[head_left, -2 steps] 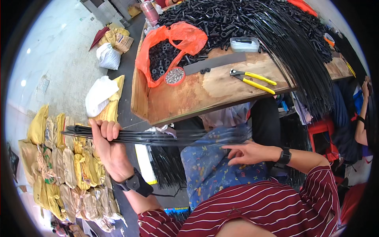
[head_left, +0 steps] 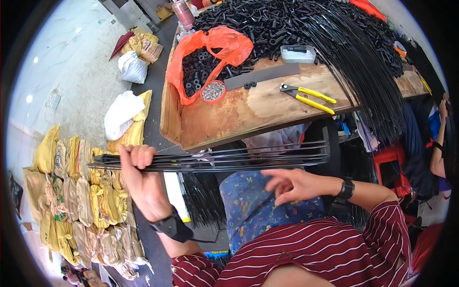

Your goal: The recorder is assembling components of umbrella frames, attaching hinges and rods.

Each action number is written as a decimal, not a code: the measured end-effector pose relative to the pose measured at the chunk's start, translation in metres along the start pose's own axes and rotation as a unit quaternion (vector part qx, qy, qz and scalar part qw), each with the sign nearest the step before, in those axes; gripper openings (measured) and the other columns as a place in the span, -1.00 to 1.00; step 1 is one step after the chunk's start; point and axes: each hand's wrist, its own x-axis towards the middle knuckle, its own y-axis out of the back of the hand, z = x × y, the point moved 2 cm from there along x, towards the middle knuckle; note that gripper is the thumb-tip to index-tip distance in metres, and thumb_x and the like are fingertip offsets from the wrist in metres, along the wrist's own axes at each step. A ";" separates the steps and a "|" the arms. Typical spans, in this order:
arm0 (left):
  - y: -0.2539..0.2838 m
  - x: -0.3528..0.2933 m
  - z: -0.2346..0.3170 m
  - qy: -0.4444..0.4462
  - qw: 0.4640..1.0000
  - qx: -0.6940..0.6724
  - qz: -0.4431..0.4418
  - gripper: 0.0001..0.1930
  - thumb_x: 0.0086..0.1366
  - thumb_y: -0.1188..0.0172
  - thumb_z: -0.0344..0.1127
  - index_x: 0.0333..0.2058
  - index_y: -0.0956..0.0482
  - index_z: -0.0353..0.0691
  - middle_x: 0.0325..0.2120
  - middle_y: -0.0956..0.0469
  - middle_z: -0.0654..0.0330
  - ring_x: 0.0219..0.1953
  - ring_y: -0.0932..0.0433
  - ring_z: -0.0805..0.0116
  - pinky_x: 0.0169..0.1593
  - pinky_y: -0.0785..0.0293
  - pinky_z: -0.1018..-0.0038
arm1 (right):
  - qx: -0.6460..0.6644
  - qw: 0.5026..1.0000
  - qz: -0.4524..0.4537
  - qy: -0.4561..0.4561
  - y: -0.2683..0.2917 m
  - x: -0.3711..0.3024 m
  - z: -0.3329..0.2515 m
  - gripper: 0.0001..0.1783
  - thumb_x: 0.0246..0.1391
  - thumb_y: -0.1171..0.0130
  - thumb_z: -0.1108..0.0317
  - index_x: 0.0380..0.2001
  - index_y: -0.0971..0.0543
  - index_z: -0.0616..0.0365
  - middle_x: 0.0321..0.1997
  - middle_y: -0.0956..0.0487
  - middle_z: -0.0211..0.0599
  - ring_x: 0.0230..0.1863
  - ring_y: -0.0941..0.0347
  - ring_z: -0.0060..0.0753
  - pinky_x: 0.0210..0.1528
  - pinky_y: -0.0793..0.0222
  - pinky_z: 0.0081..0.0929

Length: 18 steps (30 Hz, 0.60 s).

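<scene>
My left hand [head_left: 143, 182] is closed round one end of a bundle of thin black rods [head_left: 229, 165], held level in front of the table. The rods reach to the right and fan slightly apart at their far end; short ends stick out past my left fist. Just below the right part of the bundle is my right hand [head_left: 289, 185], open, its fingers loosely bent and apart with nothing in them. Under it, a blue patterned cloth [head_left: 253, 196] covers my lap.
On the wooden table [head_left: 215, 122] lie yellow-handled pliers [head_left: 308, 98], a red dish of small metal pieces [head_left: 213, 91], an orange bag [head_left: 234, 45] and heaped black parts [head_left: 267, 24]. More long black rods [head_left: 368, 71] overhang its edge. Sacks [head_left: 86, 201] stand left; another person's arm [head_left: 437, 153] shows right.
My left hand has moved slightly right and the bundle with it. The rods, blurred before, now look sharper and spread at the right end. My right hand's fingers have shifted slightly.
</scene>
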 end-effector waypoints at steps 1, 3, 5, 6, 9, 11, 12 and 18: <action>-0.002 0.004 -0.009 0.012 0.999 -0.028 0.017 -0.67 0.44 0.10 -0.16 -0.50 -0.26 -0.17 -0.71 0.06 0.39 -0.65 0.04 0.50 -0.52 -0.07 0.51 | 0.050 0.997 0.027 0.053 0.001 0.009 -0.021 -0.02 -0.03 -0.35 0.35 0.36 0.01 0.04 0.21 -0.33 -0.18 -0.01 -0.43 -0.46 -0.04 -0.47 -0.46; 0.006 -0.006 -0.040 0.039 0.998 -0.028 0.033 -0.67 0.42 0.05 -0.14 -0.52 -0.28 -0.16 -0.71 -0.02 0.37 -0.64 -0.05 0.48 -0.48 -0.18 0.48 | 0.091 0.976 0.089 0.175 0.010 0.002 -0.049 0.02 -0.11 -0.40 0.40 0.35 -0.01 0.08 0.23 -0.32 -0.22 0.03 -0.41 -0.46 -0.01 -0.45 -0.44; 0.007 -0.023 -0.073 0.010 0.994 0.101 0.050 -0.68 0.40 0.01 -0.12 -0.51 -0.34 -0.15 -0.69 -0.24 0.33 -0.56 -0.33 0.42 -0.35 -0.39 0.44 | 0.049 0.939 0.169 0.294 0.018 -0.012 -0.081 -0.06 -0.13 -0.42 0.32 0.30 -0.14 0.16 0.21 -0.35 -0.22 0.04 -0.42 -0.43 0.02 -0.43 -0.41; 0.008 -0.029 -0.088 0.053 0.993 0.096 0.046 -0.69 0.38 -0.02 -0.10 -0.49 -0.38 -0.16 -0.64 -0.35 0.28 -0.46 -0.43 0.35 -0.24 -0.45 0.40 | 0.034 0.926 0.191 0.324 0.022 -0.022 -0.093 -0.24 -0.08 -0.38 0.28 0.18 -0.28 0.22 0.11 -0.43 -0.17 0.00 -0.45 -0.39 0.01 -0.43 -0.39; 0.014 -0.040 -0.127 0.153 0.982 0.090 0.062 -0.68 0.32 -0.10 -0.07 -0.42 -0.45 -0.23 -0.34 -0.57 0.06 -0.19 -0.55 0.19 -0.02 -0.50 0.30 | -0.130 0.844 0.268 0.447 0.036 -0.045 -0.121 -0.67 0.08 -0.19 0.20 -0.34 -0.57 0.34 -0.26 -0.59 -0.05 -0.20 -0.54 -0.30 -0.07 -0.44 -0.39; 0.008 -0.048 -0.154 0.231 0.965 0.100 0.074 -0.52 0.27 -0.12 0.09 -0.26 -0.48 -0.33 -0.25 -0.56 -0.03 -0.12 -0.54 0.11 0.03 -0.49 0.27 | -0.168 0.810 0.366 0.427 0.037 -0.062 -0.143 -0.65 0.15 -0.05 0.21 -0.55 -0.51 0.29 -0.45 -0.57 -0.03 -0.38 -0.53 -0.30 -0.28 -0.48 -0.45; -0.003 -0.052 -0.164 0.287 0.952 0.072 0.073 -0.43 0.25 -0.11 0.15 -0.17 -0.46 -0.38 -0.23 -0.55 -0.05 -0.09 -0.53 0.07 0.05 -0.48 0.23 | -0.159 0.810 0.401 0.397 0.039 -0.073 -0.155 -0.62 0.17 -0.01 0.18 -0.58 -0.48 0.27 -0.48 -0.55 -0.07 -0.46 -0.51 -0.34 -0.38 -0.45 -0.49; -0.029 -0.065 -0.181 0.444 0.820 0.243 -0.268 -0.56 0.40 0.10 0.03 -0.25 -0.48 -0.30 -0.38 -0.58 0.06 -0.46 -0.61 0.22 -0.36 -0.54 0.42 | -0.264 0.809 0.485 0.203 0.067 -0.102 -0.215 -0.61 0.13 -0.08 0.11 -0.57 -0.50 0.24 -0.55 -0.56 -0.27 -0.62 -0.47 -0.56 -0.59 -0.39 -0.64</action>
